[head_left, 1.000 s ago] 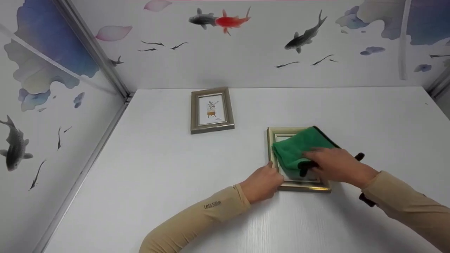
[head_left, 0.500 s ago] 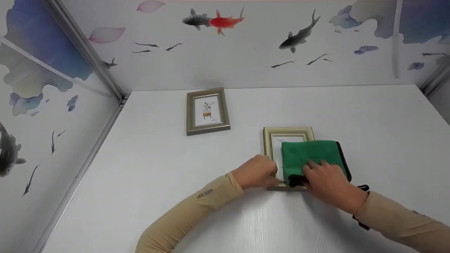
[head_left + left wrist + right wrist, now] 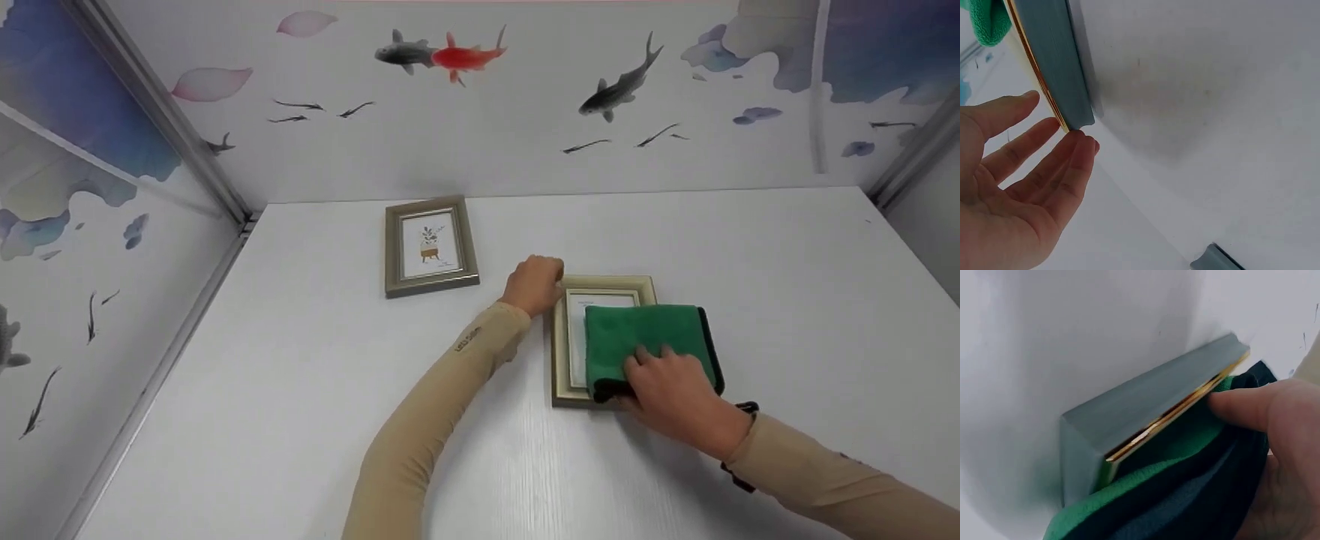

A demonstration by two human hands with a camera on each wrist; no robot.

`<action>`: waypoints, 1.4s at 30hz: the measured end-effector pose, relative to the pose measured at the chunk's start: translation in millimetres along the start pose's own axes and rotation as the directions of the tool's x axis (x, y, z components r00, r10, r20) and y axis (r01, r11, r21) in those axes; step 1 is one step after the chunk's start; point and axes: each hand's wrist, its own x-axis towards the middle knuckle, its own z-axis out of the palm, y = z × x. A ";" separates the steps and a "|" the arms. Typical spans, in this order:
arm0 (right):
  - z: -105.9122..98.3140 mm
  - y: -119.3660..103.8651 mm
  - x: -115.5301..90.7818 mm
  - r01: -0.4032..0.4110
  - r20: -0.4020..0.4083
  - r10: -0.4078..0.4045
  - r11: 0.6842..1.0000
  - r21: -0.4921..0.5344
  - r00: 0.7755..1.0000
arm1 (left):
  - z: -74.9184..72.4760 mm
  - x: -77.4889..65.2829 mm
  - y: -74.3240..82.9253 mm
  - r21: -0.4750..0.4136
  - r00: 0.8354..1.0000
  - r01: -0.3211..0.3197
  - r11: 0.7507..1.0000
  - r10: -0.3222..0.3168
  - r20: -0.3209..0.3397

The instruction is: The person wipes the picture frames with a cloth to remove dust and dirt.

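A gold-edged picture frame (image 3: 561, 352) lies against the white surface, its right half largely covered by a folded green cloth (image 3: 637, 330) with black trim. My right hand (image 3: 679, 397) holds this cloth over the frame's lower right part. In the right wrist view the thumb (image 3: 1238, 405) is on the cloth at the frame's edge. My left hand (image 3: 534, 285) is at the frame's upper left corner. The left wrist view shows its fingertips (image 3: 1081, 143) right at the corner of the frame's grey-blue side (image 3: 1053, 62), with the thumb (image 3: 1008, 112) apart from it.
A second, darker picture frame (image 3: 394, 247) with a potted plant print sits to the upper left. Beyond the white surface (image 3: 315, 360) are panels printed with fish (image 3: 469, 58) and petals. A metal rail (image 3: 161, 105) runs along the left side.
My left hand has moved from the frame's lower left side up to its upper left corner. The cloth, first across the upper middle, shifted down and right, baring the frame's upper left.
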 end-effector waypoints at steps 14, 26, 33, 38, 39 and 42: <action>-1.6 9.3 4.7 -0.016 0.011 0.016 1.000 0.023 1.000 | 2.3 22.1 -0.6 -0.039 0.992 0.033 0.999 -0.028 0.121; 5.7 0.8 20.3 0.097 0.085 -0.126 0.955 0.280 0.988 | 1.0 20.1 -4.3 0.029 0.987 0.045 0.999 -0.048 0.153; -6.8 12.3 12.0 0.143 0.220 -0.298 0.836 0.530 0.929 | 4.4 20.0 -0.8 0.155 0.989 -0.038 0.987 0.016 0.145; -18.8 26.2 5.8 0.199 0.255 -0.349 0.859 0.472 0.902 | 4.1 21.1 0.5 0.146 0.987 -0.041 0.988 0.017 0.161; -20.4 28.5 4.8 0.205 0.253 -0.338 0.877 0.434 0.907 | 3.9 21.2 0.5 0.142 0.986 -0.042 0.989 0.018 0.165; -23.1 33.6 1.7 0.188 0.236 -0.265 0.934 0.304 0.935 | 3.7 21.2 0.6 0.143 0.985 -0.047 0.989 0.023 0.170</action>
